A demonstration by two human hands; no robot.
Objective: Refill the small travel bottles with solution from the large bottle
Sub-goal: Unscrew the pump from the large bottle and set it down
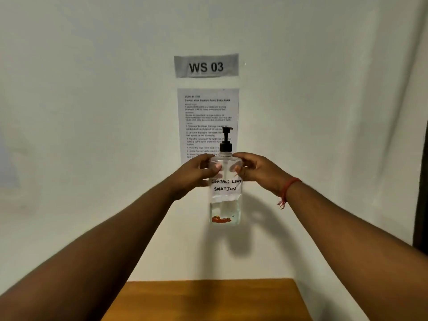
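Gripping large bottle (225,193) upright, left hand (199,172), right hand (254,169), above wooden table (208,300)

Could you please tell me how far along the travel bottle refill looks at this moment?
Nothing looks done: the black pump cap is still on the clear large bottle labelled contact lens solution. In hand: left hand and right hand hold it up above the wooden table. Left: uncapping and pouring; no travel bottles are in view.

Large bottle (225,188) is held up in the air, in the middle, w/ left hand (201,173) on its left side and right hand (256,169) on its right. Behind it, on the wall: instruction sheet (207,112), w/ sign "WS 03" (206,65) above the sheet. Table (208,300) is below, nearer to the camera.
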